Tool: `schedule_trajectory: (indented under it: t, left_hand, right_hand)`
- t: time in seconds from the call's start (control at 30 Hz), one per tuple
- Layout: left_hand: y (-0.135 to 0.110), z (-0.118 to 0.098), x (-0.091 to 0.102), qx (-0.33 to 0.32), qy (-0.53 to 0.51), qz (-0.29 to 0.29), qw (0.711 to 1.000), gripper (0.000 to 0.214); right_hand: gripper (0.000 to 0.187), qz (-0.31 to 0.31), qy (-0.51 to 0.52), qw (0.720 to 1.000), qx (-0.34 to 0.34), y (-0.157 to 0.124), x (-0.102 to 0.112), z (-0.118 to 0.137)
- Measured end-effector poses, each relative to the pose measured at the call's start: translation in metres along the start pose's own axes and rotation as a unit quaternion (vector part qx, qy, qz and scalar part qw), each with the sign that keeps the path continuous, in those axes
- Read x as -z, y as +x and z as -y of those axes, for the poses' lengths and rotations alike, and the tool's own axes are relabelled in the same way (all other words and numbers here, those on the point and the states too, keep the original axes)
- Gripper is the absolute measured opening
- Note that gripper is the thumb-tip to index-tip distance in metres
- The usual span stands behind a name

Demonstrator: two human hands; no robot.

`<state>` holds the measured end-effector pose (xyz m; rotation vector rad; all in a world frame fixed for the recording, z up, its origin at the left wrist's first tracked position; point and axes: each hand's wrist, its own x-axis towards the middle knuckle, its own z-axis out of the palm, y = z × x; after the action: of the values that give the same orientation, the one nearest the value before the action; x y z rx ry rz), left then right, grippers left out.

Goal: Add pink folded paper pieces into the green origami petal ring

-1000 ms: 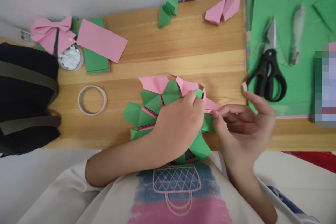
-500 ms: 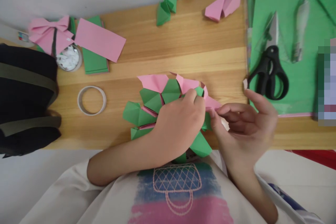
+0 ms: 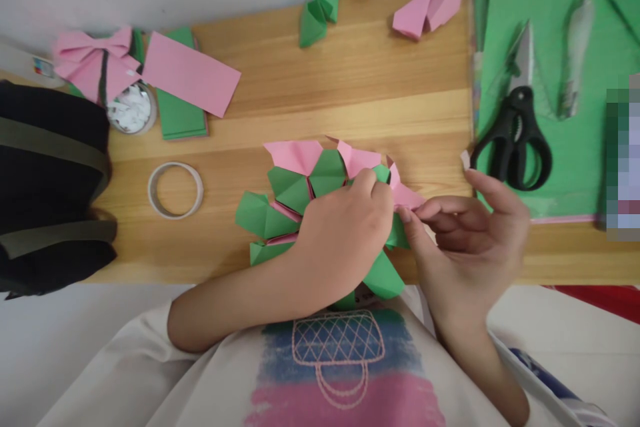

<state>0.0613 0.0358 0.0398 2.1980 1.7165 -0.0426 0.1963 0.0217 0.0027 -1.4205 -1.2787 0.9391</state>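
Several folded green and pink pieces form a joined paper origami model (image 3: 327, 173) at the table's front edge. My left hand (image 3: 347, 237) is closed over its middle, fingers curled down on the folds and hiding part of it. At the right side, my right hand (image 3: 475, 260) pinches a pink flap (image 3: 406, 197) of the model between thumb and a finger. Its index finger is raised apart, with a small pale scrap (image 3: 465, 159) stuck to the tip.
Black-handled scissors (image 3: 517, 127) and a cutter knife (image 3: 577, 57) lie on green sheets at right. Loose folded pieces, green (image 3: 317, 17) and pink (image 3: 429, 8), sit at the back. On the left are a tape roll (image 3: 175, 190), cut paper (image 3: 193, 73) and a black bag (image 3: 50, 187).
Hardly anything differs. The view has shifted slightly, and both hands keep their hold on the model.
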Motion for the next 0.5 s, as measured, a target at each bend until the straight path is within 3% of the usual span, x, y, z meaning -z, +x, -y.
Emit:
schedule_trajectory:
  t: [0.2,0.33,0.5]
  left_hand:
    - [-0.003,0.003,-0.003,0.004,-0.018,-0.033,0.999,0.011]
    - [-0.014,0.007,-0.009,-0.032,-0.021,-0.119,0.992,0.017]
    - [-0.025,0.005,-0.016,-0.096,0.011,-0.252,0.963,0.019]
  right_hand:
    - [0.061,0.009,0.010,1.000,-0.016,0.002,-0.001,0.001]
    - [0.060,0.010,0.030,0.999,-0.027,0.005,-0.001,0.001]
    - [0.059,0.002,0.042,0.999,-0.028,0.008,-0.004,0.006]
